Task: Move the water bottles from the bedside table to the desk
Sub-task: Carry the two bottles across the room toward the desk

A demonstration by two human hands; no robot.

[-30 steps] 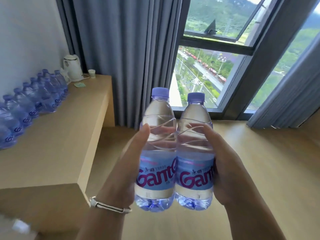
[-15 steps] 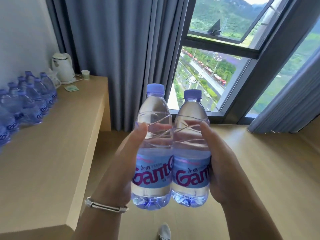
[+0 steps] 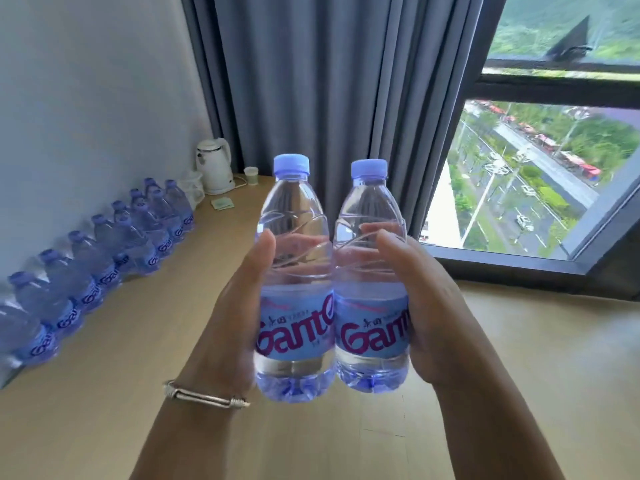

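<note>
since a moment ago the person has swung left and stepped in, so the long pale wooden desk (image 3: 145,341) now fills the lower left and the window has slid off to the right. along the wall on that desk stands a row of clear plastic water bottles with blue caps (image 3: 114,258), packed shoulder to shoulder, with a white electric kettle (image 3: 214,169) and a small paper cup (image 3: 251,174) at the far end by the grey curtain (image 3: 329,98). held up over the desk edge are two more clear blue-capped bottles, touching side to side: the left bottle (image 3: 294,282) with the left hand (image 3: 239,313) curled round it, thumb on the shoulder, and the right bottle (image 3: 372,278) gripped likewise in the right hand (image 3: 426,299). a silver bangle (image 3: 204,398) sits on the left wrist. both look full, so fairly weighty, with thin walls that may dent; the labelled middle seems the surest grip.
</note>
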